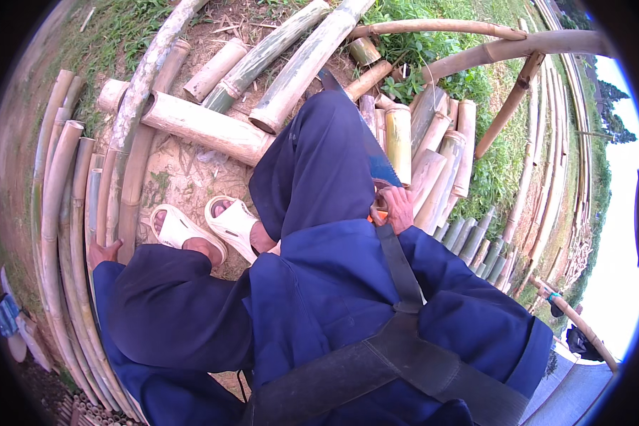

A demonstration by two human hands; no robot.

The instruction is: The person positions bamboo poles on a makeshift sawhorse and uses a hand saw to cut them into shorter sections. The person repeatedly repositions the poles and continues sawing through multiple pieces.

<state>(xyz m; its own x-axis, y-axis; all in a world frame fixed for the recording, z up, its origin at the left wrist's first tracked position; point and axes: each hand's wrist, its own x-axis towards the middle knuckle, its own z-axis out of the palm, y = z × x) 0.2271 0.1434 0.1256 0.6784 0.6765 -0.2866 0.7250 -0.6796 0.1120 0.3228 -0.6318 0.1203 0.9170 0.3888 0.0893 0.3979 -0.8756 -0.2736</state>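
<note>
Black straps (pixel 326 373) cross our blue jacket (pixel 319 284), closest to us. Our right hand (pixel 399 208) has its fingers wrapped around the orange handle (pixel 382 215) of a saw (pixel 380 167), its blade running beside our bent right leg (pixel 316 163). Our left hand (pixel 105 253) is at the bamboo poles (pixel 58 174); whether its fingers grip, we cannot tell. Pale sandals (pixel 179 230) stand on the dirt (pixel 184 181).

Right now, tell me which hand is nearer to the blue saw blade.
Right. The right hand is at the near end of the blue saw blade, at its orange handle; the left hand is well away, by the bamboo poles on the left.
</note>
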